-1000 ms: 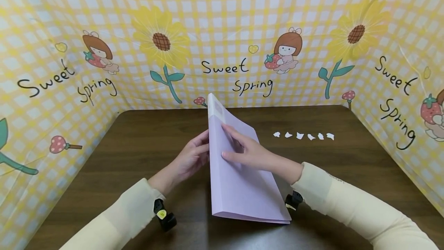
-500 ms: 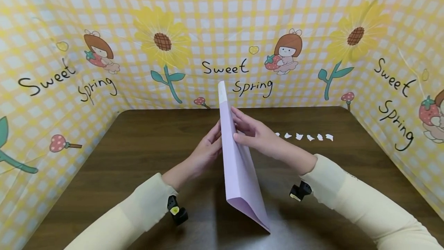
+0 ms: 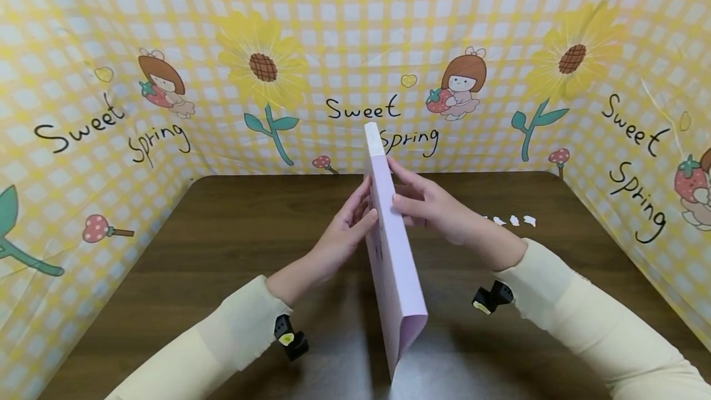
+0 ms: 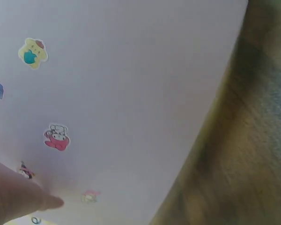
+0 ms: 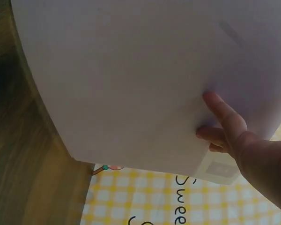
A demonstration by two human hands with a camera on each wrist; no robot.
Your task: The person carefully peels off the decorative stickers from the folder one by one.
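A lilac folder (image 3: 400, 245) stands on its edge between my two hands, spine turned toward me and tilted, with a pale label at its far end. My left hand (image 3: 339, 236) presses its left cover with extended fingers, the thumb near the spine. My right hand (image 3: 444, 208) presses the opposite cover, its thumb at the spine edge. In the left wrist view the cover carries several small cartoon stickers (image 4: 57, 137). The right wrist view shows fingertips (image 5: 214, 99) against the plain cover. Whether the folder's lower edge touches the table cannot be told.
Several small white torn-looking pieces (image 3: 514, 220) lie in a row on the dark wooden table (image 3: 222, 227), partly hidden behind my right hand. A yellow checked cloth (image 3: 355, 29) printed with flowers hangs round the table's back and sides.
The folder has turned about its spine: the right cover faced me before, now the spine and left cover do. Both hands have moved right and farther away with it.
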